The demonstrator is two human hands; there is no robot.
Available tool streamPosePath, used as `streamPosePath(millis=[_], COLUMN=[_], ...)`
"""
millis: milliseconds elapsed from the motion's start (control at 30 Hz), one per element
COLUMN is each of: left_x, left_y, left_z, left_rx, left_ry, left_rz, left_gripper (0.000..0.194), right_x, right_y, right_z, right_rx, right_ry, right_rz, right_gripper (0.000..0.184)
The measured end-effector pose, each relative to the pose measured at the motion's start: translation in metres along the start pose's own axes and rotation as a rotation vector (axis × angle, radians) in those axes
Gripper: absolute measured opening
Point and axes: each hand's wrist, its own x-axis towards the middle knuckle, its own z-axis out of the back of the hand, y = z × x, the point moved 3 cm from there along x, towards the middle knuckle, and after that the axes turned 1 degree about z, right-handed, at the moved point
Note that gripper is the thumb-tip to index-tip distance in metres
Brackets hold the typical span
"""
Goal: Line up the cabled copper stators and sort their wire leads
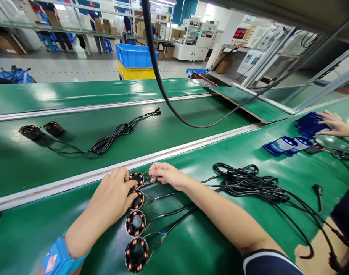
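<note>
Several round motor stators with copper windings stand in a column on the green work surface. My left hand (111, 196), a blue band on its wrist, is closed on the farthest stator (138, 177). Its thumb lies by the second stator (136, 199). Just right of them my right hand (167, 176) pinches a thin wire (146, 172) near that farthest stator. Nearer to me are a third stator (128, 223) and a fourth stator (128, 256). Black power cables (174, 194) with stripped, coloured ends lie beside the stators, partly hidden under my right forearm.
Coiled black cables (248, 185) lie to the right. Past them, another person's hand (336, 124) touches blue plastic housings (308, 124). Beyond the white rail (174, 153) lie two stators (54, 128) and a cable bundle (113, 139). A thick black cable (160, 82) hangs in front.
</note>
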Motion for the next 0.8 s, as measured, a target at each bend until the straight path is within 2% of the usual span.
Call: streamPosePath(millis=[33,167,200,300,367,400,500,667,800], left_x=[0.0,-0.001,-0.001,-0.002,-0.002,-0.002,-0.001,0.001,0.002], left_y=[0.0,0.001,0.002,0.004,0.006,0.006,0.006,-0.001,-0.004], left_z=[0.0,-0.004,-0.006,-0.009,-0.01,-0.01,-0.011,-0.008,-0.005], left_rx=[-0.006,-0.066,-0.076,-0.087,-0.087,-0.087,-0.087,-0.053,-0.035], left_ry=[0.0,-0.017,-0.022,-0.038,-0.047,-0.049,-0.047,0.014,0.021], left_rz=[-0.003,-0.042,-0.047,-0.055,-0.062,-0.063,-0.055,-0.024,-0.023], left_gripper=[0.023,0.022,0.023,0.023,0.023,0.023,0.023,0.02,0.018], right_x=[-0.002,-0.033,-0.043,-0.063,-0.067,-0.065,-0.055,-0.043,-0.039], right_y=[0.003,0.03,0.034,0.036,0.028,0.023,0.007,-0.006,-0.013], right_z=[0.002,0.011,0.011,0.002,-0.006,-0.009,-0.014,-0.014,-0.014], right_rx=[-0.024,-0.223,-0.259,-0.467,-0.633,-0.644,-0.45,-0.055,0.018], right_ry=[-0.011,-0.142,-0.143,-0.057,0.026,0.077,0.158,0.077,0.066], right_rz=[0.044,0.412,0.443,0.375,0.34,0.306,0.186,0.078,0.003], right_gripper=[0.029,0.031,0.03,0.031,0.03,0.03,0.031,0.035,0.037])
